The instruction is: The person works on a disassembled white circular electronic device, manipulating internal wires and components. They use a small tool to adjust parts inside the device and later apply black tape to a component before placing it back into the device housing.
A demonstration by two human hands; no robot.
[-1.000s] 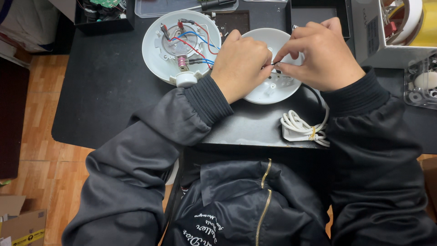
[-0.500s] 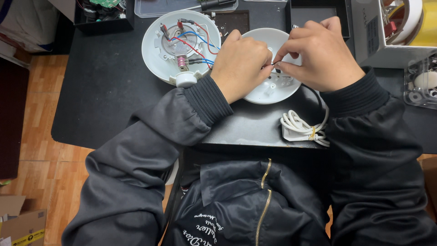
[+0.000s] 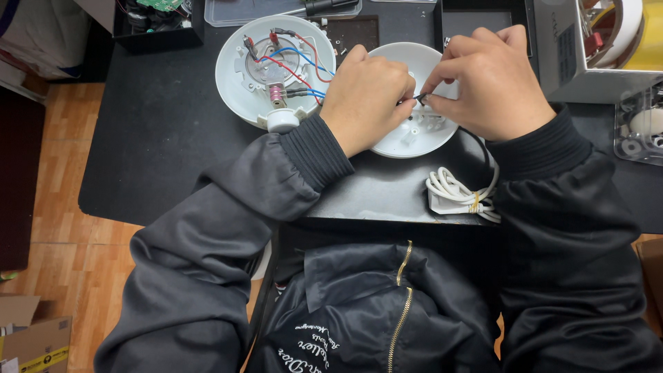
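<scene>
White round cover (image 3: 413,141) — unmoved from a second ago, small dark part (image 3: 418,98) pinched between left hand (image 3: 366,100) and right hand (image 3: 492,86) above it — fitting ongoing.

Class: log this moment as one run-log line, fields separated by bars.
left hand pinching small dark part | right hand pinching same part | over round white plastic shell | coiled white cable nearby on black table

Black table (image 3: 159,145) carries 2 white round housings (image 3: 259,62) (image 3: 414,141), a bundled white cord (image 3: 459,193), and a clear tray (image 3: 248,10).
</scene>
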